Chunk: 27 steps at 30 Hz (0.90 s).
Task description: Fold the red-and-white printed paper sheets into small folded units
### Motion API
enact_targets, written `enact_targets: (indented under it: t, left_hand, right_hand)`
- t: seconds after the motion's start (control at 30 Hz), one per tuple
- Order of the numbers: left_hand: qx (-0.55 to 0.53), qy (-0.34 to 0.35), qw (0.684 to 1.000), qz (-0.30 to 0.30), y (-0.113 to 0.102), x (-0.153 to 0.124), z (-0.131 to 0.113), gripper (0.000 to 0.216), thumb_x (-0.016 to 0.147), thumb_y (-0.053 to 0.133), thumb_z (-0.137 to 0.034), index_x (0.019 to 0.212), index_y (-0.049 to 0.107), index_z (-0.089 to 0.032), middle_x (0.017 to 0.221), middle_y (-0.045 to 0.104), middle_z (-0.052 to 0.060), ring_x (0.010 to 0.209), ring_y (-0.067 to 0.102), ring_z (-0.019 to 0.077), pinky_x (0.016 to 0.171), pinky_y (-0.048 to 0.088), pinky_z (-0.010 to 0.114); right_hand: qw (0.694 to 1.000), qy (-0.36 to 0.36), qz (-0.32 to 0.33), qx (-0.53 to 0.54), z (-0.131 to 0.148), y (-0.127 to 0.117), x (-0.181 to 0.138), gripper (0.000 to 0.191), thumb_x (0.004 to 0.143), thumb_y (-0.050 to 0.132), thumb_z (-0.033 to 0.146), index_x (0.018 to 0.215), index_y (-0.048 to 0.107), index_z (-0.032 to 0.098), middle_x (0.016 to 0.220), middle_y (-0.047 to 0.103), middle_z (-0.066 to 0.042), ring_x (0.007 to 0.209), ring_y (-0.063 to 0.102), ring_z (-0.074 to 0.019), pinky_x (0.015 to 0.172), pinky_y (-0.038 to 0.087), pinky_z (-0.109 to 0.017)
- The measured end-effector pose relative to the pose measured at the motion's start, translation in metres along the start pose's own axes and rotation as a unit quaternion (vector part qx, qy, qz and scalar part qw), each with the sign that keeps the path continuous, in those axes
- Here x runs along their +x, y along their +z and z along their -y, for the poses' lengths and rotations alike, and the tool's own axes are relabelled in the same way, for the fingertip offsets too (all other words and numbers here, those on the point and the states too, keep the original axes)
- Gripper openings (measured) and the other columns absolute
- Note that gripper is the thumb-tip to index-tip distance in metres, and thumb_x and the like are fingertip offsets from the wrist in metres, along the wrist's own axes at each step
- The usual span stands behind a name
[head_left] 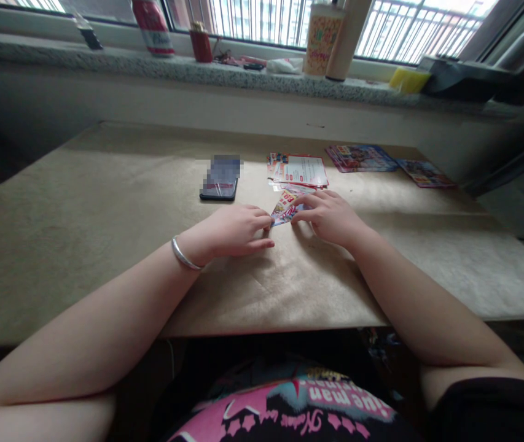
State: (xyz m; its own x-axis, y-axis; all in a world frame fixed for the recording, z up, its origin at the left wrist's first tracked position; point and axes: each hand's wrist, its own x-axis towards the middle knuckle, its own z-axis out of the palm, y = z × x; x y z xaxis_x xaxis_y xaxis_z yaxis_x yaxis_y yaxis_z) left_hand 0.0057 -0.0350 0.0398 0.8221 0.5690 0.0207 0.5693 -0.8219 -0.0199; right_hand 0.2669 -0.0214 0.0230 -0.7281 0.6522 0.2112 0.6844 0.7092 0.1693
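Observation:
A small colourful printed paper, angular in outline and perhaps folded, lies on the table between my hands. My left hand rests at its left corner, fingertips touching the edge and thumb stretched out apart. Over the paper's right side, my right hand bends its fingers and holds it down; part of the sheet is hidden beneath them. Just beyond is a loose stack of printed sheets, the top one white with a red border. A silver bangle circles my left wrist.
A dark phone lies left of the stack. More colourful printed sheets are fanned at the back right, beside another pile. On the windowsill stand a red can, a red lighter, a patterned cup and a yellow sponge-like block.

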Motion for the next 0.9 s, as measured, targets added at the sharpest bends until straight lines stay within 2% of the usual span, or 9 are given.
enact_targets:
  t: [0.4, 0.57, 0.8, 0.9]
  left_hand:
    - [-0.002, -0.001, 1.000, -0.003, 0.001, 0.000, 0.000, 0.030, 0.095, 0.047, -0.043, 0.100, 0.062, -0.017, 0.114, 0.067, 0.010, 0.103, 0.064, 0.0232, 0.088, 0.051, 0.035]
    - [-0.003, 0.002, 1.000, -0.008, 0.001, 0.000, 0.002, 0.029, 0.095, 0.048, -0.042, 0.097, 0.063, -0.017, 0.113, 0.068, 0.010, 0.103, 0.064, 0.0219, 0.088, 0.050, 0.033]
    - [-0.061, -0.019, 0.998, -0.003, 0.005, -0.001, 0.007, 0.028, 0.095, 0.049, -0.041, 0.102, 0.065, -0.019, 0.114, 0.068, 0.008, 0.105, 0.064, 0.0203, 0.090, 0.050, 0.031]
    - [-0.073, -0.018, 0.997, -0.004, 0.007, -0.001, 0.010, 0.028, 0.095, 0.047, -0.040, 0.101, 0.065, -0.019, 0.115, 0.067, 0.008, 0.107, 0.063, 0.0205, 0.092, 0.050, 0.031]
  right_hand:
    - [0.997, 0.072, 0.011, 0.006, -0.014, -0.006, -0.011, 0.040, 0.085, 0.054, 0.010, 0.102, 0.076, 0.038, 0.138, 0.058, 0.003, 0.117, 0.053, -0.0232, 0.095, 0.038, -0.041]
    - [0.996, 0.089, 0.017, 0.009, -0.017, -0.007, -0.012, 0.040, 0.084, 0.053, 0.009, 0.098, 0.077, 0.037, 0.138, 0.058, 0.001, 0.111, 0.057, -0.0246, 0.093, 0.041, -0.044]
    - [0.993, 0.111, 0.001, 0.040, -0.026, 0.005, -0.016, 0.042, 0.082, 0.049, 0.008, 0.095, 0.078, 0.035, 0.135, 0.060, 0.002, 0.094, 0.064, -0.0211, 0.077, 0.047, -0.039]
    - [0.992, 0.117, -0.008, 0.048, -0.029, 0.007, -0.017, 0.040, 0.082, 0.049, 0.009, 0.093, 0.078, 0.034, 0.135, 0.061, 0.002, 0.093, 0.065, -0.0205, 0.073, 0.048, -0.038]
